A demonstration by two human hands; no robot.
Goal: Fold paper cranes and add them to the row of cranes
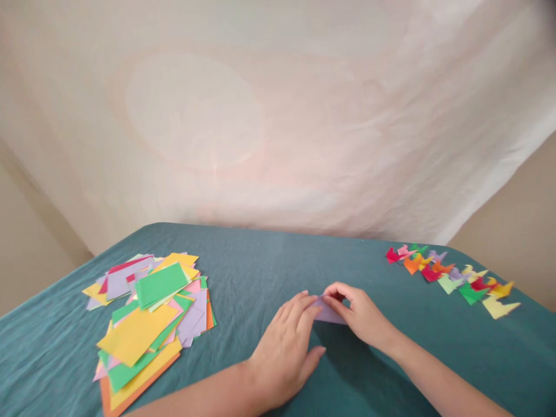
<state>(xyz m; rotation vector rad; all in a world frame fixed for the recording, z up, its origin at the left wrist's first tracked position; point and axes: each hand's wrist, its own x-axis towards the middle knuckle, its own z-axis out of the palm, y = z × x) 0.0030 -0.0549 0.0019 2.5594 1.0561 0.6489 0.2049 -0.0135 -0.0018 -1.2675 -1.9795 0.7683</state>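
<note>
A light purple piece of folded paper lies on the cloth-covered table between my two hands. My right hand pinches its upper edge between thumb and fingers. Resting along the paper's left side, my left hand has its fingers stretched out and its thumb apart, with the fingertips touching the paper. Those fingers hide the left part of the sheet, so I cannot tell its full shape.
A loose heap of coloured paper sheets spreads over the left of the table. Several small folded paper birds stand in rows at the right. The teal tablecloth reaches a pale hanging sheet behind.
</note>
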